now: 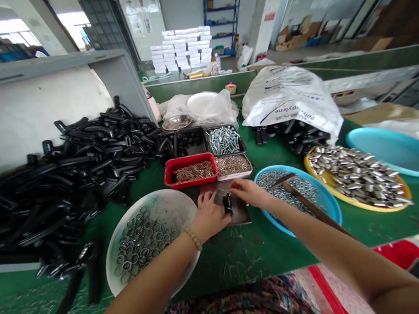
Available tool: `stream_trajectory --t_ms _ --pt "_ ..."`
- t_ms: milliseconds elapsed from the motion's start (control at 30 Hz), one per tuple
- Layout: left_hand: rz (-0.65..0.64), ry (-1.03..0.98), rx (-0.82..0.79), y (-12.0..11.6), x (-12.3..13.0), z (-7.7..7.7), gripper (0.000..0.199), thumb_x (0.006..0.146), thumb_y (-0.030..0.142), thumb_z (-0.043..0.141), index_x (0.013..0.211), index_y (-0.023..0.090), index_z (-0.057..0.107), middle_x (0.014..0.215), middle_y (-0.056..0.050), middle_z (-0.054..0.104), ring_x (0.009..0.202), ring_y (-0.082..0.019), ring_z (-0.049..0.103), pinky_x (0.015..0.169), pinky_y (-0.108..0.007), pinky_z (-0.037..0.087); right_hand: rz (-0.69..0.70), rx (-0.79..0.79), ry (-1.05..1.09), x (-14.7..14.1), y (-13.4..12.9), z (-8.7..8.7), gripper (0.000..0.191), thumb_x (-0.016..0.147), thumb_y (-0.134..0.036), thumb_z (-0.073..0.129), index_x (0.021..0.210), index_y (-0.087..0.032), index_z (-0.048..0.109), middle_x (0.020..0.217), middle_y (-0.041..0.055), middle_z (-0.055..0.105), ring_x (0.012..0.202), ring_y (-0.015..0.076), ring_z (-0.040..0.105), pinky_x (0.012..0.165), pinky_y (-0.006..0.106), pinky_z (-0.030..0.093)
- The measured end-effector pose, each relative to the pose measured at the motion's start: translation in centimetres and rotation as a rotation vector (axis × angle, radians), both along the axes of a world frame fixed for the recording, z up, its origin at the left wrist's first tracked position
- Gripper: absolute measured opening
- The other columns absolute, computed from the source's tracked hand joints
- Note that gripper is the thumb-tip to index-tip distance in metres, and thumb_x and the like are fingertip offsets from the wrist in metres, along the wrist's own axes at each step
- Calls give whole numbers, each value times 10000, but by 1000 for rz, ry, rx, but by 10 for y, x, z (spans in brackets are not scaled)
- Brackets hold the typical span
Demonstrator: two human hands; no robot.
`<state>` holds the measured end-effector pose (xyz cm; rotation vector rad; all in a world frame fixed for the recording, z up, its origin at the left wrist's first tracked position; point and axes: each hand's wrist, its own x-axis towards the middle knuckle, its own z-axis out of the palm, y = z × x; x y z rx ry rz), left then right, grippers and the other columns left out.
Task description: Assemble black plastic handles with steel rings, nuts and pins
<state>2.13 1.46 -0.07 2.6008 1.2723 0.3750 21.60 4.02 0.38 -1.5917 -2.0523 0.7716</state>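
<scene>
My left hand (pixel 213 215) is closed around a small black part (pixel 227 204) with a grey piece beside it, above a flat metal plate (pixel 241 213) on the bench. From the right, my right hand (pixel 247 192) meets the same part with its fingertips pinched together. Whatever lies between those fingertips is too small to make out. Left of my hands stands a white bowl (pixel 165 199) with many metal rings (pixel 143 242). A hammer (pixel 303 200) rests across a blue basin (pixel 335 210) of small metal pieces to the right.
Black plastic handles (pixel 97 161) are heaped on the left. Behind my hands stand a red tray (pixel 167 177) of copper-coloured pins, a white tray (pixel 233 176) of tiny parts and a tray of screws (pixel 224 140). A yellow basin (pixel 322 179) of metal sleeves sits at the right.
</scene>
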Motion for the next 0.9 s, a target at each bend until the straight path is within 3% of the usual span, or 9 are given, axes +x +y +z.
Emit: stream_trajectory --t_ms 200,333,433,500,567,633,733,800,900 --pt "37 13 5 -1 3 1 465 735 323 555 1173 176 509 1169 -91 546 1087 -286 434 953 -444 315 35 92 -93 -7 -7 -3 122 877 -219 486 862 -149 585 836 60 627 783 162 567 718 272 432" --pt "45 4 2 -3 5 3 439 712 317 575 1123 168 535 1174 -90 548 1068 -281 443 946 -436 320 210 308 -384 -19 -17 2 206 921 -189 410 848 -123 591 849 105 609 824 205 550 756 324 430" --pt "61 4 5 -4 6 4 451 708 305 577 1132 157 530 1166 -100 554 1065 -284 446 940 -443 319 271 373 -519 -17 -25 6 212 929 -212 410 926 -132 606 862 101 616 826 214 555 743 333 441" --pt "60 2 10 -4 6 4 408 721 304 566 1106 168 550 1153 -101 559 1075 -292 443 940 -452 313 176 383 -569 1 -33 10 261 930 -264 423 1123 -154 561 984 113 623 918 229 556 788 348 441" --pt "47 -5 8 -4 5 4 355 727 306 564 1057 175 576 1132 -101 565 1080 -296 442 937 -453 313 -74 350 -666 34 -45 12 388 918 -315 446 1271 -154 460 1119 150 593 1024 272 534 827 394 434" --pt "40 -14 3 -4 5 3 337 722 314 573 1024 166 590 1098 -106 574 1080 -298 444 931 -447 319 -372 213 -804 72 -59 11 431 891 -333 485 1261 -114 457 1144 197 576 1052 336 526 805 451 439" --pt "56 -28 4 -3 4 2 366 713 313 582 1038 146 587 1083 -117 577 1089 -291 450 943 -441 318 -478 -43 -881 109 -75 7 321 890 -246 469 1162 -81 514 1054 205 615 1000 336 580 786 438 452" --pt "59 -20 0 -2 3 2 359 715 323 581 1021 136 594 1106 -133 571 1106 -294 449 958 -445 309 -489 -78 -812 104 -82 9 307 923 -227 381 1168 -84 501 1036 199 626 928 301 627 756 398 467" --pt "56 -7 -17 -2 3 1 330 718 356 580 970 143 605 1116 -153 568 1124 -304 450 968 -455 302 -444 -11 -497 62 -85 24 347 958 -298 274 1224 -159 449 1083 157 636 859 259 662 706 356 482"
